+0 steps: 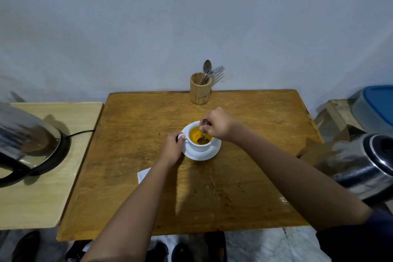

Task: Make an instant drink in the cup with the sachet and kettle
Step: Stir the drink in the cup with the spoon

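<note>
A white cup (201, 146) filled with orange drink stands on a white saucer (209, 154) in the middle of the wooden table (244, 187). My left hand (172, 147) pinches the cup's handle on its left side. My right hand (218, 125) holds a metal spoon (203, 137) by its stem, with the bowl dipped in the drink. A white sachet (143, 174) lies flat on the table, partly hidden under my left forearm. A steel electric kettle (27, 142) sits on its black base on the pale side table at the left.
A wooden holder (200, 91) with a spoon and forks stands at the table's far edge by the wall. A second steel kettle (365, 164) is at the right, behind my right arm. A blue-lidded container (376, 104) sits further right. Shoes show under the table.
</note>
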